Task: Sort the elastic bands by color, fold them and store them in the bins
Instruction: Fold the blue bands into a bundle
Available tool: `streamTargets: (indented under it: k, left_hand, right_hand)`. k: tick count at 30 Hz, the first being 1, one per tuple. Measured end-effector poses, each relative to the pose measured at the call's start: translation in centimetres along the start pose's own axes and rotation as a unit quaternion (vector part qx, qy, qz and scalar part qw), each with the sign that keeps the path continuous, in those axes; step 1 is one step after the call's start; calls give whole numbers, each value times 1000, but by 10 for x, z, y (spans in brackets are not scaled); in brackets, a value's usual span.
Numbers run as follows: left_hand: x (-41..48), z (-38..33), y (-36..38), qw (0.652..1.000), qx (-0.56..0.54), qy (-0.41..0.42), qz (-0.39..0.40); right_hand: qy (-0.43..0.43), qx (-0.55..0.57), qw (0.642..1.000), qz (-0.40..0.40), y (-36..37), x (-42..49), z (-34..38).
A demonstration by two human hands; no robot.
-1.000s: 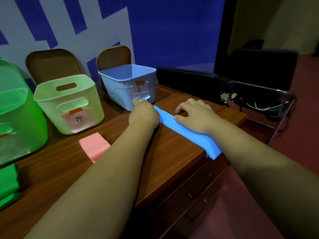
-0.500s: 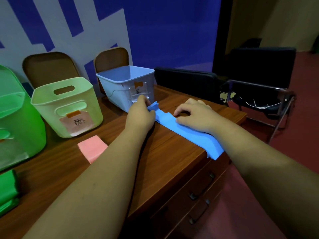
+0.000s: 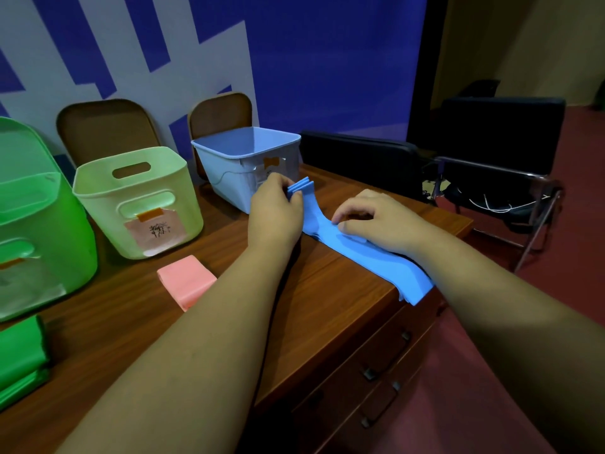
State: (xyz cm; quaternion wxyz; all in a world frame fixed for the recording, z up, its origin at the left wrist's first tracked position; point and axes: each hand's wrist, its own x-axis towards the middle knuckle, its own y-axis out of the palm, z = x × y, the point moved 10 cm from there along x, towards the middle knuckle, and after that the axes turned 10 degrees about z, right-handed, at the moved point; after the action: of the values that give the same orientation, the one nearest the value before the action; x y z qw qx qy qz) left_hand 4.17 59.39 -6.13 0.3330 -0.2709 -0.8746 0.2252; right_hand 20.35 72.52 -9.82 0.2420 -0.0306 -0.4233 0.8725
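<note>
Lining the desk (image 3: 327, 290) along its far edge, the green bin (image 3: 32, 224), pale green bin (image 3: 137, 198) and blue bin (image 3: 235, 165) presumably take one colour each. The blue elastic bands (image 3: 370, 257) lie stacked along the right edge, overhanging the near corner. The right hand (image 3: 376, 217), with bent fingers and thumb, nips the stack's middle, seemingly as an anchor. The left hand (image 3: 275, 211) pinches the raised far end, likely to fold it back. A folded pink band (image 3: 185, 280) waits mid-desk.
</note>
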Motion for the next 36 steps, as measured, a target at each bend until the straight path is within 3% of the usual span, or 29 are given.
streamTargets:
  k: [4, 26, 36]
  left_hand:
    - [1, 19, -8, 999, -16, -40, -21]
    - [10, 48, -8, 995, -35, -88, -18]
    - [22, 59, 8, 989, 64, -126, 30]
  right_hand:
    - [16, -26, 1000, 8, 3, 2, -3]
    - [29, -49, 998, 21, 5, 1, 0]
    - [28, -43, 998, 24, 6, -1, 1]
